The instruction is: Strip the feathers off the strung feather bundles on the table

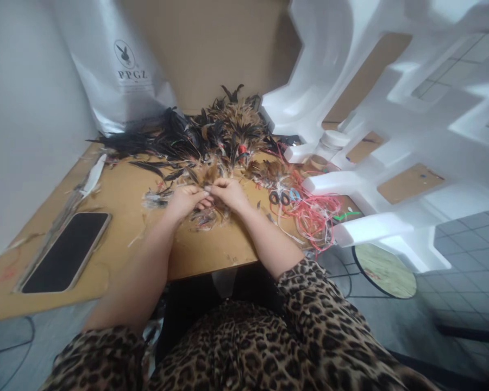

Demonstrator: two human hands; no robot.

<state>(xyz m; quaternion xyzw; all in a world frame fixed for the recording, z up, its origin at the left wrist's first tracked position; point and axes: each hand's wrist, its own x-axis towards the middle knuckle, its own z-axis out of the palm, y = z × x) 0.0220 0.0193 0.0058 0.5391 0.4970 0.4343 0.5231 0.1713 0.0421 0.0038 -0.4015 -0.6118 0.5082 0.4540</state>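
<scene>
My left hand (187, 200) and my right hand (230, 194) meet over the middle of the table, thumbs and forefingers pinched together. Brown feathers (208, 172) stick up just beyond the fingertips, and both hands are closed on their lower ends. My fingers cover the exact spot of the grip. Below them lies a small heap of loose feather scraps (206, 217). Behind sits a large pile of black feathers (167, 136), with a bushy tan bundle of feathers (240, 122) beside it.
A phone (67, 252) lies at the left of the table (142, 255). On the right are black-handled scissors (279, 197), tangled pink string (315, 214) and a lidded jar (332, 144). White foam pieces (367, 228) jut over the right edge; a white bag (126, 103) stands behind.
</scene>
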